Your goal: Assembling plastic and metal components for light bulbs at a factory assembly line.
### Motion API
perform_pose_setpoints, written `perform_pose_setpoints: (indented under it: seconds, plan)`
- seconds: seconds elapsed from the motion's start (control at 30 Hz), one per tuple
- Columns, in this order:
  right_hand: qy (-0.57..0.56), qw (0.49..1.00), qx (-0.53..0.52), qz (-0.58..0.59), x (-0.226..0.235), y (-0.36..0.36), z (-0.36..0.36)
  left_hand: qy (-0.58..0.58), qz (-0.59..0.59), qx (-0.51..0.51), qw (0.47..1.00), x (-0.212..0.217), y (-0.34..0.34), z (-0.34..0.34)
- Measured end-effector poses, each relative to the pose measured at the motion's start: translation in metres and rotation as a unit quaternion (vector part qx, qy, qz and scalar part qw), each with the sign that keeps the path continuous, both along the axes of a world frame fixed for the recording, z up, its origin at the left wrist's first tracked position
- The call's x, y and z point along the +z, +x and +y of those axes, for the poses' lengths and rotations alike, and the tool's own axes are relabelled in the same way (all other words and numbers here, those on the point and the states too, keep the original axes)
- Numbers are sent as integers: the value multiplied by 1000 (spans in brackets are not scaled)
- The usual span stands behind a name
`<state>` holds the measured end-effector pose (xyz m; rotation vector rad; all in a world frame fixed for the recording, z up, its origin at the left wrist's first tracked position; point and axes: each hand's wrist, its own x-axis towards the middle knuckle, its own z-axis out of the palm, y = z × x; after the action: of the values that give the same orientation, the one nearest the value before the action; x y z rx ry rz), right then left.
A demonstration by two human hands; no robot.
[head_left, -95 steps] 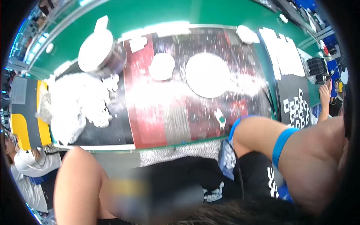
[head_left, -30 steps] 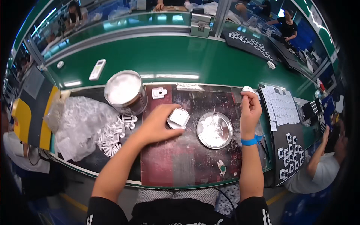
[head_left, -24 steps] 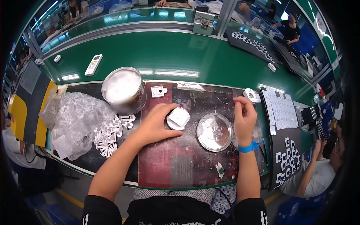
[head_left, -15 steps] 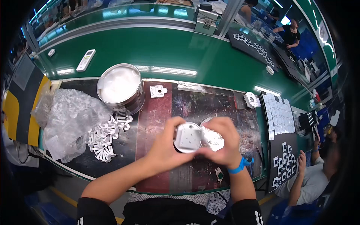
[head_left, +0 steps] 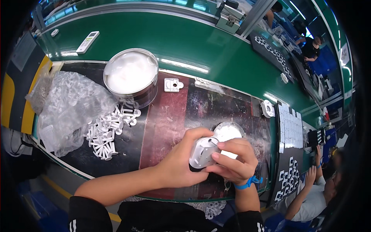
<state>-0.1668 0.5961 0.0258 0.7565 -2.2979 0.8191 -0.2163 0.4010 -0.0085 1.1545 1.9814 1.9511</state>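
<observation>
Both your hands are closed around one small white plastic housing [head_left: 203, 152], held just above the near part of the worktop [head_left: 166, 120]. Your left hand [head_left: 181, 162] cups it from below and the left; your right hand [head_left: 232, 160], with a blue wristband [head_left: 249, 182], pinches it from the right, fingers laid over its top. Just behind the housing sits a shallow round dish [head_left: 228, 130] of white material. Further left lie a heap of white pegs [head_left: 108, 129], a crumpled clear bag [head_left: 65, 106] and a large metal tin [head_left: 131, 75].
</observation>
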Motion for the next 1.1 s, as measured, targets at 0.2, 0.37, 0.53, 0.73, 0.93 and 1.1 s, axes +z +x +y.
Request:
perform_pose_setpoints:
  seconds: [0.2,0.37,0.53,0.73,0.93,1.1]
  plan:
    - [37,999,17,30,2,-3,3,115,-209,-107,965,3,2,2]
    - [-31,999,-4,37,-6,-9,1,74,-171,-70,980,2,6,4]
    - [8,999,4,42,-5,-8,5,58,-103,-49,992,2,7,2]
    - [2,997,21,72,-8,-10,4,100,-233,-68,965,1,6,6]
    - [-6,998,-23,57,-8,-11,3,124,-335,-107,928,4,-5,5]
    - [58,996,-41,51,-7,-10,6,119,-350,-88,925,12,-3,4]
